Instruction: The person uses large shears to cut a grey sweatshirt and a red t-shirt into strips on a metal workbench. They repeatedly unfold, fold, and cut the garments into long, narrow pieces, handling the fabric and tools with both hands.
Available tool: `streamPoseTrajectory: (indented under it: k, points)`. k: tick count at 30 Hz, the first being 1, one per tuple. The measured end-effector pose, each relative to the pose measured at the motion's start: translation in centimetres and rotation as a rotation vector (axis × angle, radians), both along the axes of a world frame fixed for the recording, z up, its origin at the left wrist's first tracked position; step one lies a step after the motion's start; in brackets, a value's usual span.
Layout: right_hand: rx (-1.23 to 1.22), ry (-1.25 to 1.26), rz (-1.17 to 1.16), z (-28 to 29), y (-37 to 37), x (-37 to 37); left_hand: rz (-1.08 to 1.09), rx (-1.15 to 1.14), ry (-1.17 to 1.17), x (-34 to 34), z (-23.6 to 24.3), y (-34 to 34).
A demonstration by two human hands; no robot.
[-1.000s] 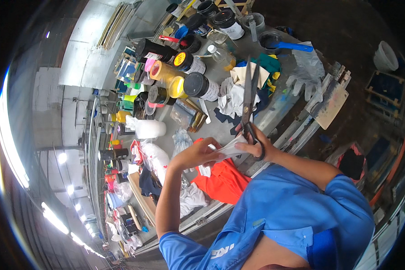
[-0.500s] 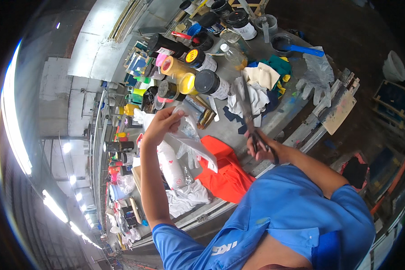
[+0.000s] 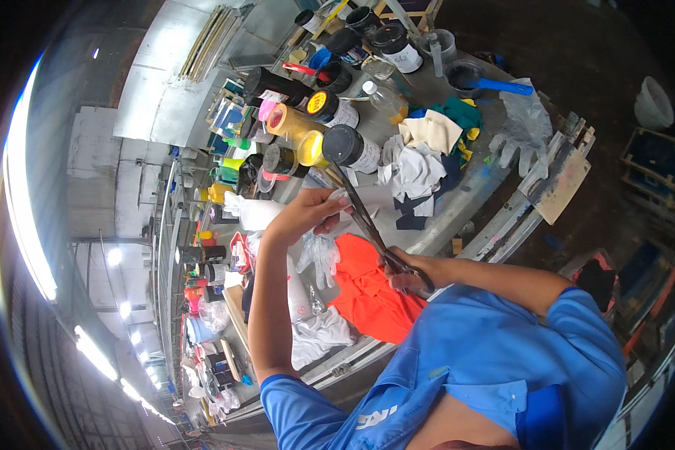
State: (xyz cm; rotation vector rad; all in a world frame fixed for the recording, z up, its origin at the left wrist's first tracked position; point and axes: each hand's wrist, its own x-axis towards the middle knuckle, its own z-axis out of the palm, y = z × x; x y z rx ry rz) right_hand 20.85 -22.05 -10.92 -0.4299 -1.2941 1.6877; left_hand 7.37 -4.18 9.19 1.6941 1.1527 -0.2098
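My right hand (image 3: 414,272) grips the scissors (image 3: 367,227) at mid-frame, their long axis slanting toward the upper left. My left hand (image 3: 307,215), just left of the blades, pinches white cloth (image 3: 375,199) that reaches across to their right; whether they touch, I cannot tell.

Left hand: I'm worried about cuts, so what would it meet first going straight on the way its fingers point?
The left hand would likely meet the scissor blades first, crossing just ahead; exact depth is unclear.
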Motion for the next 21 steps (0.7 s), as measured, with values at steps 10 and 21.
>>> streamPoseTrajectory:
  k: [10, 21]
  points:
    - [-0.187, -0.095, -0.200, 1.9, 0.6, 2.1, 0.028, -0.059, -0.100, 2.3, -2.3, -0.1]
    - [-0.303, 0.123, -0.388, -0.3, 0.6, 2.0, -0.238, -0.079, 0.055, 1.9, -4.0, -3.4]
